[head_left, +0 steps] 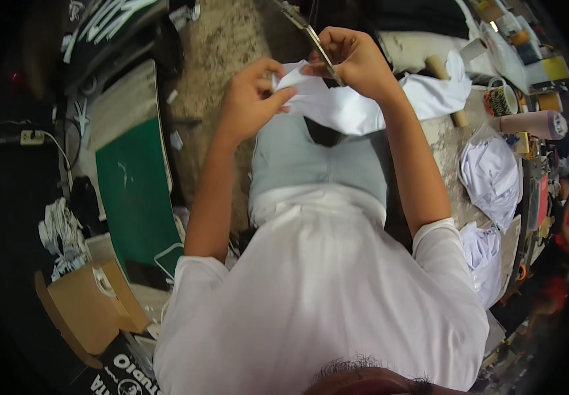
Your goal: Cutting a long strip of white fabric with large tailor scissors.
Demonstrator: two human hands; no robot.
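Note:
A piece of white cloth stretches from between my hands across my lap and onto the worktop at the right. My left hand pinches its left end between thumb and fingers, where the cloth folds up. With bent fingers, my right hand grips the same cloth a short way to the right. A long narrow metal piece slants from the top edge down across my right hand. Its kind, and whether that hand holds it, I cannot make out.
At the right stand a patterned mug, a thread cone and bagged white cloth. A cardboard tube lies partly under the cloth. On the left are a green-topped board, an open cardboard box and a rag heap.

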